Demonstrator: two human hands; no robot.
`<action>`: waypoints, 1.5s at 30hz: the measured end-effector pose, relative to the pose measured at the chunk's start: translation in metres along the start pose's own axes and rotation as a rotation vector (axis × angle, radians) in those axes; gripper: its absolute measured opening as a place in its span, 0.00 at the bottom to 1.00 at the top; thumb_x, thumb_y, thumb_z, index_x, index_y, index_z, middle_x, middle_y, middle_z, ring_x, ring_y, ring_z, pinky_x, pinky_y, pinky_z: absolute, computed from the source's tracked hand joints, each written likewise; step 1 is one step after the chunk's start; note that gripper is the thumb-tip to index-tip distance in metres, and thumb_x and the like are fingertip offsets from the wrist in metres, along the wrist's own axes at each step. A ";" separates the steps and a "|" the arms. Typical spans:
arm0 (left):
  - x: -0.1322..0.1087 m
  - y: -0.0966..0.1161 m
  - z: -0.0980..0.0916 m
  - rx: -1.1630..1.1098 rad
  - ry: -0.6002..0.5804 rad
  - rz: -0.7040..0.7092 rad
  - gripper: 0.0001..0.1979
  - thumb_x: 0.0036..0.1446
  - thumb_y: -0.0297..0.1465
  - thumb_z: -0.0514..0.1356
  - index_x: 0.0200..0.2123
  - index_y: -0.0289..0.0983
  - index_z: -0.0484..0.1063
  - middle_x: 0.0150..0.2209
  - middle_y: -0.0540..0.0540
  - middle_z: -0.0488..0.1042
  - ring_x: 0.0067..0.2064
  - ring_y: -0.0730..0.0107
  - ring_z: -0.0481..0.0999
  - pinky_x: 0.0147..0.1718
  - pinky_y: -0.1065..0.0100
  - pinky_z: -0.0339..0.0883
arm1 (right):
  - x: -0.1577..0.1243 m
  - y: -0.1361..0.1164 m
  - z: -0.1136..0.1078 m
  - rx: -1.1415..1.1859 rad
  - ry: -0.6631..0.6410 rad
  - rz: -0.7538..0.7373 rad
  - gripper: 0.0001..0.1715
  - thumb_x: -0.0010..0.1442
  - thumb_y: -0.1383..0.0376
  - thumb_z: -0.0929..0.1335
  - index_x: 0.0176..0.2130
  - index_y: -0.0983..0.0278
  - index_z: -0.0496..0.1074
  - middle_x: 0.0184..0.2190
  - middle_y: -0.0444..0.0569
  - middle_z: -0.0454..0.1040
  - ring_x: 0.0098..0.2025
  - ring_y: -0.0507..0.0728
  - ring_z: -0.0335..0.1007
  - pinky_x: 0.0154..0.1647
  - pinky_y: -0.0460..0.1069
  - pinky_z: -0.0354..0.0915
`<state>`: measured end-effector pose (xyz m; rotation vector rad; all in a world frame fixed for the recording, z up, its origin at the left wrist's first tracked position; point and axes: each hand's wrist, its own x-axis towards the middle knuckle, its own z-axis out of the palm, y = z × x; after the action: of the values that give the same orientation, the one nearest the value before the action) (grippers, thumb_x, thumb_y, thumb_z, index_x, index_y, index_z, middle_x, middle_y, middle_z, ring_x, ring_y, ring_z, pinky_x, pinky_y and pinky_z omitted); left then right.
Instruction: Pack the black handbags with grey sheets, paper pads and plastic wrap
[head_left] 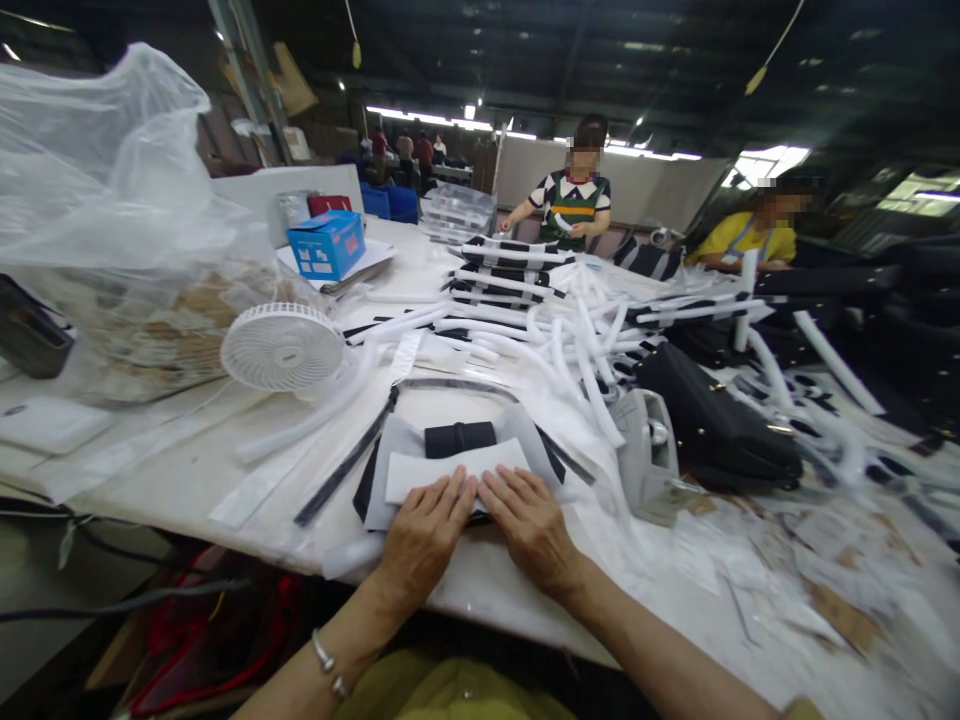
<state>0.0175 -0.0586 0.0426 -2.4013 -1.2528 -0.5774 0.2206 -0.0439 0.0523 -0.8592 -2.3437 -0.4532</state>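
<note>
My left hand (427,525) lies flat on a white foam sheet (420,472), fingers stretched out and pointing forward. Beside it my right hand (529,520) presses the same sheet, also flat, with the fingertips of both hands nearly meeting. Under the sheet is a pale grey wrapping sheet (381,500) spread over a black bag (365,490), which is mostly hidden. A rolled black piece (460,438) rests just beyond the foam. The bag's dark strap (341,470) runs out to the left and loops round behind.
A white fan (283,348) and a clear plastic bag (112,180) stand at left, a blue box (327,245) behind. White foam tubes (559,355) cover the middle. A grey tape dispenser (646,455) and black bags (712,420) lie right. Two co-workers (574,205) are across the table.
</note>
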 end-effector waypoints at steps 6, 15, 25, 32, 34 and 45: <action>-0.009 0.001 -0.032 -0.226 0.106 -0.010 0.22 0.63 0.25 0.55 0.60 0.36 0.66 0.61 0.37 0.69 0.58 0.53 0.72 0.54 0.54 0.67 | -0.001 -0.002 0.003 0.009 0.056 0.032 0.21 0.68 0.73 0.58 0.54 0.67 0.72 0.52 0.54 0.77 0.56 0.61 0.69 0.55 0.59 0.66; -0.084 0.029 -0.058 -1.789 0.004 -1.466 0.22 0.55 0.36 0.67 0.51 0.33 0.72 0.49 0.33 0.78 0.48 0.50 0.80 0.46 0.57 0.76 | 0.000 -0.004 0.001 0.040 0.017 0.085 0.22 0.65 0.75 0.60 0.55 0.66 0.70 0.52 0.54 0.76 0.57 0.61 0.68 0.57 0.58 0.63; -0.036 0.034 -0.051 -2.278 0.346 -1.837 0.16 0.56 0.17 0.60 0.47 0.35 0.71 0.55 0.39 0.74 0.57 0.53 0.73 0.59 0.49 0.66 | 0.013 -0.011 -0.008 -0.020 -0.116 0.117 0.32 0.58 0.79 0.61 0.59 0.61 0.68 0.49 0.52 0.76 0.52 0.62 0.69 0.54 0.58 0.64; -0.016 0.035 -0.049 -2.346 0.476 -1.826 0.15 0.59 0.15 0.56 0.45 0.35 0.72 0.50 0.41 0.77 0.53 0.59 0.76 0.53 0.58 0.72 | 0.017 -0.006 -0.008 0.016 -0.122 0.059 0.33 0.57 0.80 0.59 0.58 0.62 0.67 0.59 0.50 0.71 0.58 0.61 0.66 0.58 0.59 0.60; -0.011 0.033 -0.047 -2.336 0.485 -1.815 0.12 0.61 0.18 0.57 0.46 0.34 0.72 0.48 0.39 0.77 0.51 0.58 0.78 0.51 0.59 0.74 | 0.017 -0.005 -0.007 0.040 -0.119 0.032 0.33 0.56 0.81 0.59 0.58 0.65 0.67 0.57 0.50 0.73 0.59 0.60 0.65 0.59 0.57 0.60; 0.009 0.013 -0.038 -2.160 0.317 -1.887 0.11 0.58 0.28 0.66 0.41 0.28 0.72 0.31 0.40 0.78 0.27 0.67 0.78 0.28 0.69 0.77 | 0.020 -0.013 -0.011 0.010 -0.131 0.092 0.33 0.55 0.70 0.67 0.60 0.68 0.64 0.57 0.56 0.72 0.58 0.66 0.66 0.58 0.60 0.63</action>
<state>0.0265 -0.0780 0.0775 -0.1439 0.9767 1.2707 0.2043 -0.0496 0.0717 -1.0151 -2.4104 -0.3569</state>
